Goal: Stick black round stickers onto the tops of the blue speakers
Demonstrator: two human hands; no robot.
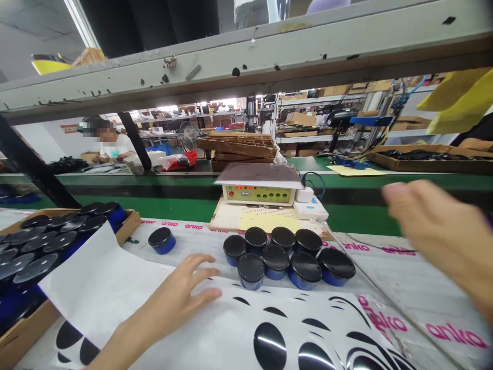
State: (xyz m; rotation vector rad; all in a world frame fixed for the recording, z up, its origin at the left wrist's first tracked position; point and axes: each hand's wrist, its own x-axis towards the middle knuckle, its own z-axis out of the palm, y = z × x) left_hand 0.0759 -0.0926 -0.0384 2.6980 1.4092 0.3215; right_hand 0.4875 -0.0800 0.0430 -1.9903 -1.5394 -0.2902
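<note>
My left hand [188, 290] is over a white sheet [225, 318], its fingers spread and nothing between them. Black oval and crescent shapes [270, 345] show on the sheet's right part, while its left part rises in a bent flap. Just beyond my fingertips stands a cluster of round blue containers with glossy black tops [251, 270], set close together. A single blue container with a black top [162, 240] stands apart to the left. My right hand [427, 221] is raised at the right, away from the containers. Motion blurs it, and whether its fingers hold anything is unclear.
A cardboard box [129, 226] at the left holds many similar containers. A control box [256, 194] with lit red indicators stands behind the cluster, its cable [379, 290] crossing the covering. An overhead beam [246, 61] spans the bench. Another person [115, 146] sits far left.
</note>
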